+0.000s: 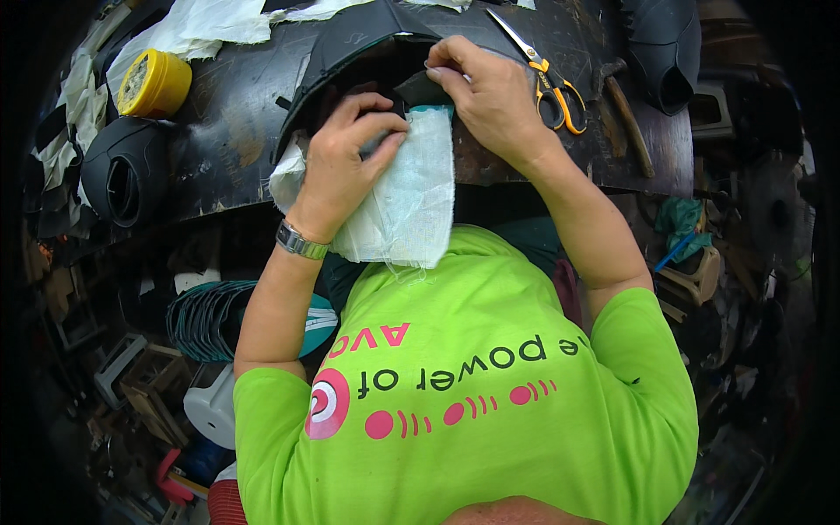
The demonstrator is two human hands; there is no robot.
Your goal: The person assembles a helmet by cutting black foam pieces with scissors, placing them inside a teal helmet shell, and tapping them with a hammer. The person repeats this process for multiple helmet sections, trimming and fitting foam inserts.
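White cloth [409, 197] points its long edge bodyward from the black piece [354, 39]. Left hand [343, 144] curls over it, right hand [490, 96] pinches; contents unclear.

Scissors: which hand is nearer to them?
Right. The right hand is close by, just left of the scissors; the left hand is farther left, at the white cloth.

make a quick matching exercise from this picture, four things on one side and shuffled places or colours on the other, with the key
1. white cloth
2. tub
3. scissors
4. wristwatch

a. orange and black handles
b. strapped around the left wrist
c. beside the left hand, hanging past the table edge
d. yellow, round

Pairs: 1-c, 2-d, 3-a, 4-b
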